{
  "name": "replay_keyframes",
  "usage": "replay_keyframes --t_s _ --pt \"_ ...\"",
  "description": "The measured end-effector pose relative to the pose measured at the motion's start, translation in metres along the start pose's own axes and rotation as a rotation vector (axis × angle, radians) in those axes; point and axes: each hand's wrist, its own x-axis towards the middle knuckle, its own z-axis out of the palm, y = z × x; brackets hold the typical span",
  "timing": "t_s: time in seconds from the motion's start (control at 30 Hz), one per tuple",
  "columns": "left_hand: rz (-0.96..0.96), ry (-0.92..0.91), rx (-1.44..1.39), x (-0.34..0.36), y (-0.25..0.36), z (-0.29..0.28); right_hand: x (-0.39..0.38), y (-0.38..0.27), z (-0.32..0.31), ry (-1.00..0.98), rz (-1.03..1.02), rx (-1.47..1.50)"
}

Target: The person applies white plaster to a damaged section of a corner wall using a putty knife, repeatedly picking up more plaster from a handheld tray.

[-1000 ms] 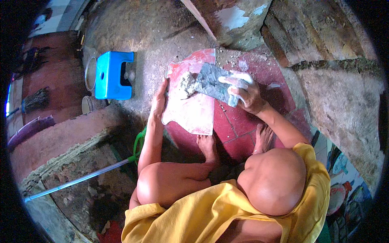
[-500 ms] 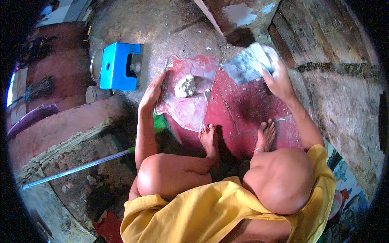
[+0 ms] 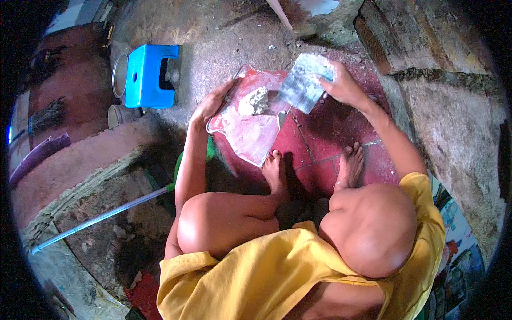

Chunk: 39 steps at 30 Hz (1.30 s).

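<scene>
A red board (image 3: 246, 140) smeared with white paste lies in front of my feet, with a lump of white putty (image 3: 254, 101) on it. My left hand (image 3: 213, 102) grips the board's left edge; its fingertips are partly hidden. In my right hand (image 3: 341, 85) is a flat rectangular scraper plate (image 3: 306, 82), grey and streaked with white. The plate is tilted at the board's upper right edge; whether it touches the board I cannot tell. A small dab of white paste (image 3: 281, 118) sits at the board's right edge.
Red floor tiles (image 3: 320, 128) carry white crumbs. A blue plastic stool (image 3: 151, 77) stands at the far left. On the left, a blue-handled stick (image 3: 101, 217) with a green end crosses beside a low ledge (image 3: 90, 152). A rough wall (image 3: 453, 128) rises on the right.
My right hand has brought the scraper plate leftward to the board's edge. My left hand has slid farther up along the board's left side. The whole view has shifted slightly.
</scene>
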Motion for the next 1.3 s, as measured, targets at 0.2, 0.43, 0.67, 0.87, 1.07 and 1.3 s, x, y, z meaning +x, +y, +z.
replay_keyframes --t_s 0.2,0.43,0.67,0.87,1.07,1.3 --pt "-0.047 -0.010 -0.037 0.008 -0.001 0.007 -0.020 -0.008 0.031 -0.201 -0.071 0.206" --pt "0.019 0.308 -0.240 -0.001 -0.038 -0.039 -0.034 -0.027 0.011 0.051 0.217 0.938" --pt "0.112 0.526 -0.233 -0.029 -0.048 -0.053 -0.009 0.038 -0.008 1.017 -0.183 0.423" --pt "0.066 0.530 -0.254 -0.030 -0.051 -0.055 0.022 0.035 0.023 1.127 -0.169 0.107" --pt "0.071 0.478 -0.295 -0.037 -0.052 -0.049 0.048 0.025 0.037 1.229 -0.191 -0.173" --pt "0.059 0.475 -0.341 -0.037 -0.063 -0.057 0.053 0.026 0.043 1.248 -0.210 -0.185"
